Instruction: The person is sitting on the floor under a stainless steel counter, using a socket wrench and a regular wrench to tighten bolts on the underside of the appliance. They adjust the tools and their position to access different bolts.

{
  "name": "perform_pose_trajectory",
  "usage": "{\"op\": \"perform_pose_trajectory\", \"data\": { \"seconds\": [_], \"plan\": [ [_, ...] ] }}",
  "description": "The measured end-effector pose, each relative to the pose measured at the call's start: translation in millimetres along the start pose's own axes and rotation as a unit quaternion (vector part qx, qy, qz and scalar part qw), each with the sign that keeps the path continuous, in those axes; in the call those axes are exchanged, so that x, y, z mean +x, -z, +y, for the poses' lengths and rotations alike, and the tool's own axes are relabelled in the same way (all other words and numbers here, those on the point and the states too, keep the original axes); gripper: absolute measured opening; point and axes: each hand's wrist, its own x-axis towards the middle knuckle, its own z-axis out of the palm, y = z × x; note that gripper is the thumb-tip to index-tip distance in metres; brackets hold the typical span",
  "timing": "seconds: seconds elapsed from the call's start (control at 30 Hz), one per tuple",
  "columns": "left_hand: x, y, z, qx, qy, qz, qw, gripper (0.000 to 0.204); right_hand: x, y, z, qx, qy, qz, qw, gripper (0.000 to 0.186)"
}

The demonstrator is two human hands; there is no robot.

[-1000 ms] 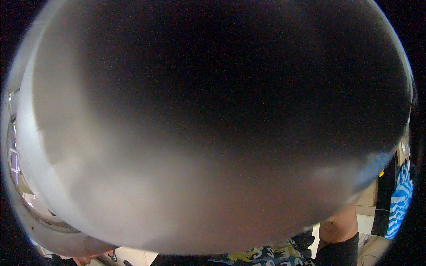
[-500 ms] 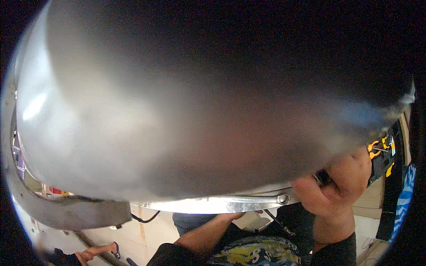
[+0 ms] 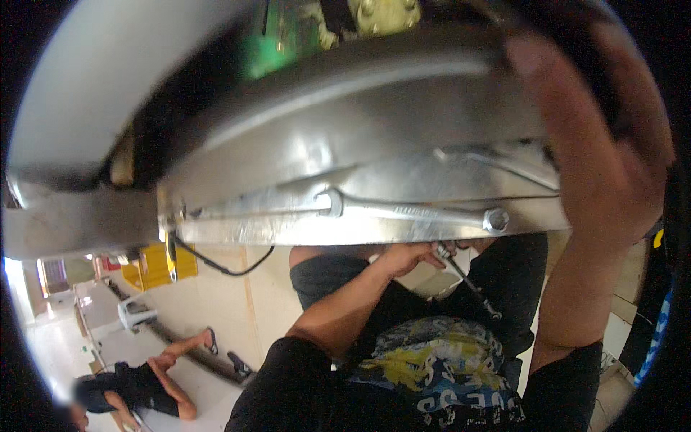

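Below the ledge, my left hand [image 3: 414, 259] is closed around a wrench [image 3: 471, 290], whose far end points down to the right. My right hand [image 3: 612, 137] is raised at the right end of a curved metal housing [image 3: 403, 108], fingers stretched and apart. Its fingertips are in shadow, and I cannot tell whether they touch the metal. On the shiny metal ledge [image 3: 288, 232] lies a combination wrench [image 3: 417, 211]. Behind it, another silver tool [image 3: 504, 167] lies partly hidden by my right hand.
Inside the housing, a green part [image 3: 273, 50] and a pale bolted part [image 3: 389, 14] show. A black cable [image 3: 223, 270] hangs under the ledge. At the lower left, another person [image 3: 137, 389] is on the floor, near a yellow crate [image 3: 160, 266].
The metal surface that filled the view has shifted away, uncovering the housing's inside and the tools on the ledge. My right hand has moved up and its fingers have spread.
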Motion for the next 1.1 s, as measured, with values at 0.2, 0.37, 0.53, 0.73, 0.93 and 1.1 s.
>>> {"op": "perform_pose_trajectory", "data": {
  "seconds": [0.2,0.37,0.53,0.73,0.93,1.1],
  "plan": [
    [-12.0,-5.4,-3.1,0.006,-0.017,0.014,1.000,0.033,-1.0,-0.7,8.7,-0.016,0.002,0.005,1.000,0.032],
    [-11.9,5.3,-4.7,-0.038,0.008,0.042,0.998,0.027,-1.9,-2.8,6.3,-0.044,0.007,0.013,0.999,0.033],
    [-8.2,-0.3,-12.3,-0.023,0.006,0.029,0.999,0.032,-6.6,-4.3,0.3,-0.102,-0.042,0.039,0.993,0.036],
    [-15.7,-3.6,-4.9,-0.006,-0.014,0.020,1.000,0.041,-3.1,-7.2,7.5,-0.112,0.009,0.107,0.988,0.035],
    [-28.5,-15.2,14.5,0.061,-0.026,0.039,0.997,0.039,1.5,-11.6,17.6,-0.150,0.080,0.088,0.982,0.028],
    [-32.1,-13.3,10.7,0.064,-0.027,0.041,0.997,0.039,4.7,-13.1,10.1,-0.113,0.047,0.095,0.988,0.030]
  ]
}}
